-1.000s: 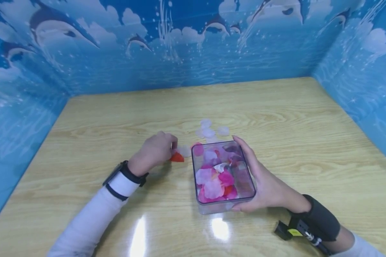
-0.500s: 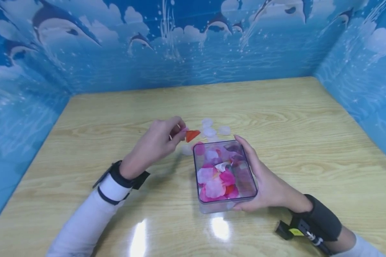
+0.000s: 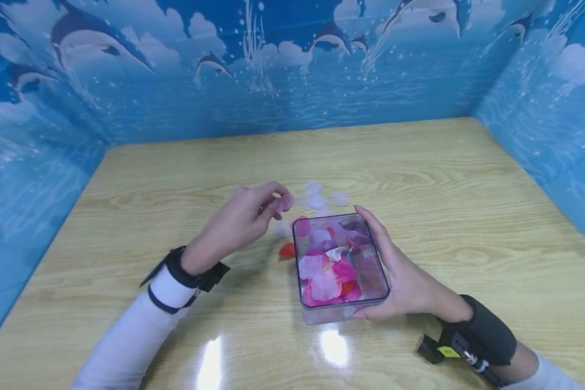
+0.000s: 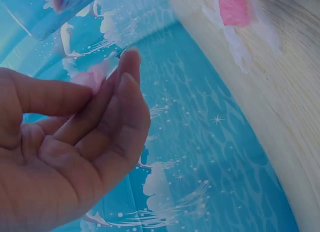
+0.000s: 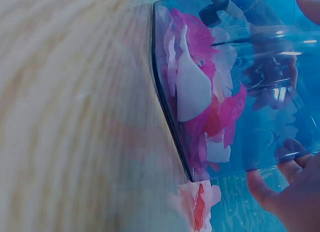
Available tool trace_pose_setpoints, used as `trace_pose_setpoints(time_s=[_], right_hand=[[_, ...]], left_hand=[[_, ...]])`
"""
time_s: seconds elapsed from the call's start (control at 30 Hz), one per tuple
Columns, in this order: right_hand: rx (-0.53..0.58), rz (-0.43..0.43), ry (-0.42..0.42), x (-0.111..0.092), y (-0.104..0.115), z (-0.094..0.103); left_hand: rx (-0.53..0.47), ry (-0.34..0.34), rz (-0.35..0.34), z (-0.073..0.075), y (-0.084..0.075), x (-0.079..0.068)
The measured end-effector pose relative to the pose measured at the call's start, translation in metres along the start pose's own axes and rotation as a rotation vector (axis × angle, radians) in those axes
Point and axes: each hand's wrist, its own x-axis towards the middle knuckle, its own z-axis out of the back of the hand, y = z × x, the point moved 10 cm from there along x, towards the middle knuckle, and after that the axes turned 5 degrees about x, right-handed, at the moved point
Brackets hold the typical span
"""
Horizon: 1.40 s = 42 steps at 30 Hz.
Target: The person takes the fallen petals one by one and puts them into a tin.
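Observation:
Between the thumb and fingertips of my left hand is a light pink petal, above the table and left of the loose white petals. The left wrist view also shows this pinched petal. My right hand grips the right side of a clear square box with a dark rim. Inside lies a heap of petals, pink, white, red and purple. A red petal is just left of the box. In the right wrist view, fingers of my right hand press the clear wall.
Several pale petals lie on the wooden table behind the box. A pink petal and a white petal are at its back left corner. Blue dolphin-print sheeting borders the table at the back and sides.
My left hand has risen from the table and moved back and right with petals. The red petal has left its fingers and is now beside the box. The right hand and box stay put.

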Motion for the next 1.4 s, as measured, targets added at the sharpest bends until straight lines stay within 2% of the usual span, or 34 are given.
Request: trace_pose_setpoints(time_s=[0.1, 0.17, 0.23, 0.33, 0.37, 0.43, 0.53, 0.73, 0.87, 0.93, 1.03, 1.13, 1.2, 1.27, 1.4], right_hand=[[-0.014, -0.009, -0.003, -0.001, -0.001, 0.000], [-0.025, -0.013, -0.004, -0.001, -0.001, 0.001], [-0.027, -0.014, -0.004, -0.001, 0.000, 0.001], [-0.025, -0.013, -0.003, -0.001, 0.000, 0.001], [-0.025, -0.013, -0.003, -0.001, 0.000, 0.001], [-0.017, -0.012, -0.001, -0.001, 0.000, 0.001], [-0.006, -0.009, 0.005, -0.001, -0.001, 0.000], [0.000, -0.003, 0.008, 0.000, -0.001, 0.000], [-0.007, -0.008, 0.003, 0.000, -0.001, 0.001], [-0.003, -0.013, 0.003, -0.001, -0.002, 0.000], [-0.005, -0.019, 0.002, -0.001, -0.002, 0.000], [-0.009, -0.009, 0.000, -0.001, -0.001, 0.000], [-0.016, -0.007, -0.003, -0.001, 0.000, 0.000], [-0.022, -0.007, -0.003, 0.000, 0.000, 0.001], [-0.017, 0.003, 0.002, 0.001, 0.000, 0.001]], left_hand=[[-0.004, -0.030, -0.008, 0.003, -0.002, 0.000], [-0.035, -0.069, -0.054, 0.007, -0.010, -0.001], [-0.063, -0.115, -0.146, 0.013, -0.024, -0.004], [-0.069, -0.158, -0.330, 0.018, -0.050, -0.013], [-0.063, -0.159, -0.385, 0.018, -0.057, -0.016], [-0.037, -0.142, -0.449, 0.015, -0.065, -0.020], [-0.022, -0.100, -0.471, 0.009, -0.066, -0.020], [-0.086, -0.078, -0.405, 0.004, -0.050, -0.013], [-0.148, -0.058, -0.290, -0.003, -0.026, 0.000], [-0.092, -0.031, -0.226, -0.012, -0.012, 0.005], [0.108, 0.103, -0.136, -0.035, 0.006, 0.007], [0.284, 0.274, -0.122, -0.062, 0.017, 0.003], [0.299, 0.338, -0.115, -0.071, 0.022, 0.001], [0.293, 0.354, -0.114, -0.075, 0.024, 0.001], [0.253, 0.397, -0.062, -0.080, 0.029, 0.000]])
